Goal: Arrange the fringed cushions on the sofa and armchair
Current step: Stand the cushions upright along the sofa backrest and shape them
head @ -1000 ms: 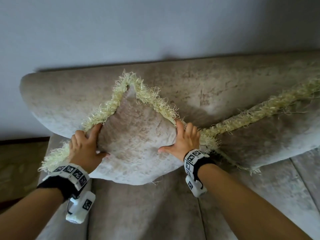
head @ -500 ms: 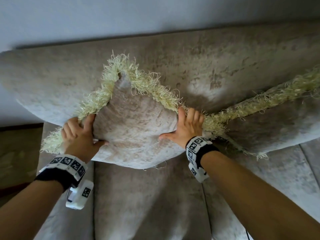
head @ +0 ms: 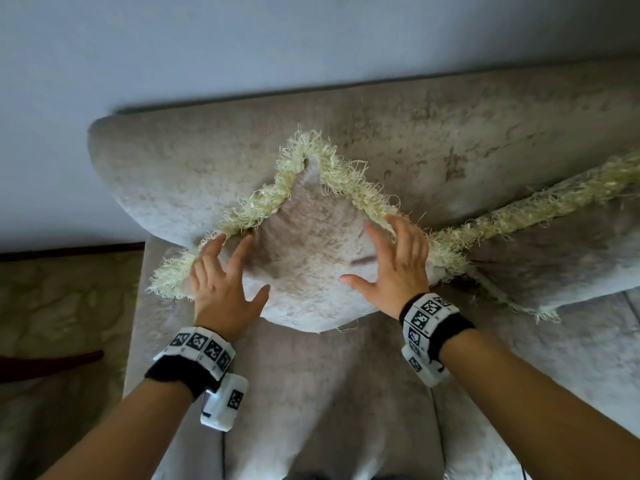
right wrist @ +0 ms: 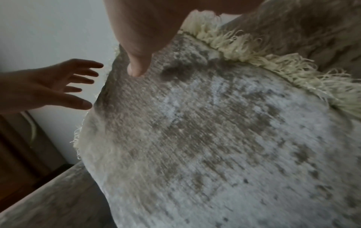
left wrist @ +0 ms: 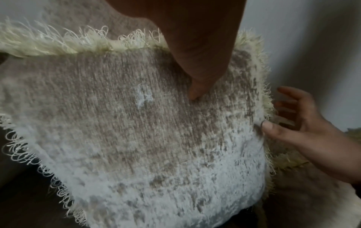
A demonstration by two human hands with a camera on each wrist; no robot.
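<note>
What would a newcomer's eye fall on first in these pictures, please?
A beige velvety cushion with pale yellow fringe stands on one corner against the matching sofa backrest. The left hand and right hand flank it with fingers spread. A second fringed cushion leans at the right.

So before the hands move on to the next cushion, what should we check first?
1. Fringed cushion stands on one corner against the sofa backrest: ok.
2. Left hand has straight, spread fingers, gripping nothing: ok.
3. Right hand has straight, spread fingers too, gripping nothing: ok.
4. Cushion stays put with no support: cannot tell; both hands are very close, and contact is unclear.
5. Second fringed cushion leans on the backrest to the right, its fringe meeting the first cushion's: ok.
6. Armchair cushions are arranged: cannot tell; no armchair is in view.
</note>
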